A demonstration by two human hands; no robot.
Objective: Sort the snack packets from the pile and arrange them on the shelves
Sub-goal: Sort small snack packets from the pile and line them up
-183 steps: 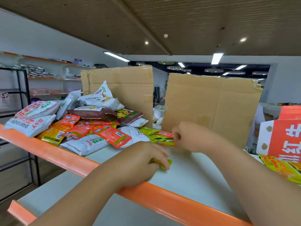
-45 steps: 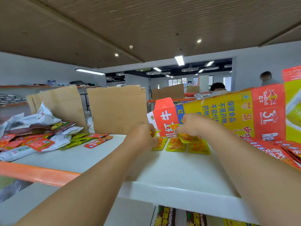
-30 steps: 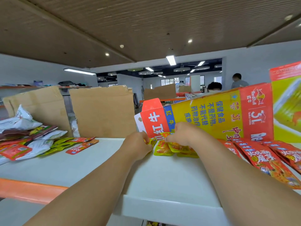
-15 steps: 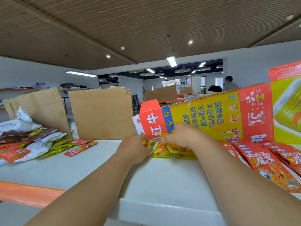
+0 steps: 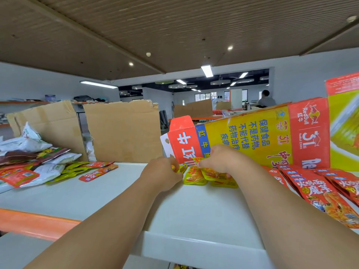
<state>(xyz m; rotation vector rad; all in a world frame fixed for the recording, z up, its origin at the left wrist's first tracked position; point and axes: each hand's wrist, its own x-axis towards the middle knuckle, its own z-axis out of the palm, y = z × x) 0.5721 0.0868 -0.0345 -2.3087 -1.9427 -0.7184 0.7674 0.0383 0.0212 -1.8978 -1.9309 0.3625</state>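
Both my hands are at the back of the white shelf [image 5: 194,210], in front of a red and yellow carton sheet. My left hand [image 5: 162,174] pinches a small yellow snack packet [image 5: 181,168] by its edge. My right hand [image 5: 217,161] grips another yellow packet [image 5: 210,174] that lies over a row of like yellow packets [image 5: 194,178] on the shelf. The mixed pile of snack packets [image 5: 35,164] sits at the far left on the shelf, an arm's length from both hands.
A flattened Red Bull carton [image 5: 252,136] stands behind the yellow packets. Red packets [image 5: 320,193] lie fanned out at the right. Brown cardboard sheets [image 5: 124,131] stand at the shelf's back. An orange rail [image 5: 35,222] edges the left shelf. A person [image 5: 266,99] sits far behind.
Six seconds ago my hands were taking yellow packets at the pile; they have since moved right to the row by the carton. Over the last second they barely shift.
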